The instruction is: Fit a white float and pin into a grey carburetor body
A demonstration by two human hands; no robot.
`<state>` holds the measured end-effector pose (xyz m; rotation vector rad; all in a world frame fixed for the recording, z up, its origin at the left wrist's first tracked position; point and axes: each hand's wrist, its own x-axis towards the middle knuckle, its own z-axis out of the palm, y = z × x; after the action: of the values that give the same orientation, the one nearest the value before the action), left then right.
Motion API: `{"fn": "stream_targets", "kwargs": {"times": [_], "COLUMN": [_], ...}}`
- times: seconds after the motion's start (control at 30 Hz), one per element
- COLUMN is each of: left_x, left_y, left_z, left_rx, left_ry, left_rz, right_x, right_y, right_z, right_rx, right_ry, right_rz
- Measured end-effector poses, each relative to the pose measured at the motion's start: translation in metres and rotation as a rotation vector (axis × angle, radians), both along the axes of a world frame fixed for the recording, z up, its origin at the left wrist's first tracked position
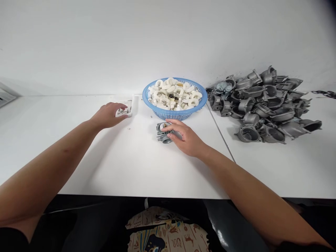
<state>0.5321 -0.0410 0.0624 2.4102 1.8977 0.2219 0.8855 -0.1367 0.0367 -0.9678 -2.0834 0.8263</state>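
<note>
Gray metal body on a white table, at center, under the right hand.
White wall behind the white table; to the right, a heap of gray metal castings, hollow and open-mouthed. Behind the gray metal body, a blue basket heaped with white ring-shaped parts. Right hand palm down, thumb and forefinger spread over the top of the gray metal body, touching it; firm grip or light touch, impossible to tell. Left hand well apart to the left, thumb and forefinger parted in an open curve at a small white tray near the wall. Inside the tray, small metal pieces, visible between thumb and forefinger. In the top of the gray metal body, a white piece. Just in front of the tray, one tiny loose bit.
</note>
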Motion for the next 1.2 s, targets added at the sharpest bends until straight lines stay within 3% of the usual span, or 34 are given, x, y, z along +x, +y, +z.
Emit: {"fn": "stream_targets", "kwargs": {"times": [0.1,0.5,0.63,0.77,0.87,0.97,1.07,1.2], "left_x": [-0.007,-0.018,-0.017,0.017,0.063,0.104,0.123,0.125], "left_y": [0.002,0.006,0.01,-0.012,-0.044,-0.065,-0.068,-0.067], "left_z": [-0.001,-0.02,-0.019,-0.005,0.004,0.002,-0.008,-0.015], "left_rx": [-0.047,-0.059,-0.043,0.079,0.165,0.032,-0.095,-0.165], "left_ry": [0.014,-0.017,-0.051,-0.122,-0.386,-0.5,-0.55,-0.642], "left_rz": [0.071,0.061,0.074,0.011,-0.26,-0.446,-0.416,-0.281], "right_x": [-0.001,-0.004,-0.005,-0.006,-0.006,-0.005,-0.004,-0.004], "right_y": [-0.001,-0.001,0.0,-0.001,-0.002,-0.002,-0.001,0.0], "right_z": [0.001,0.002,0.001,0.002,0.004,0.003,0.001,-0.004], "right_rx": [0.048,0.012,0.012,-0.006,-0.02,-0.01,-0.048,-0.096], "right_ry": [0.031,0.098,0.111,0.096,0.092,0.105,0.119,0.167], "right_rz": [-0.019,-0.059,-0.061,-0.057,-0.051,-0.036,-0.054,-0.085]}}
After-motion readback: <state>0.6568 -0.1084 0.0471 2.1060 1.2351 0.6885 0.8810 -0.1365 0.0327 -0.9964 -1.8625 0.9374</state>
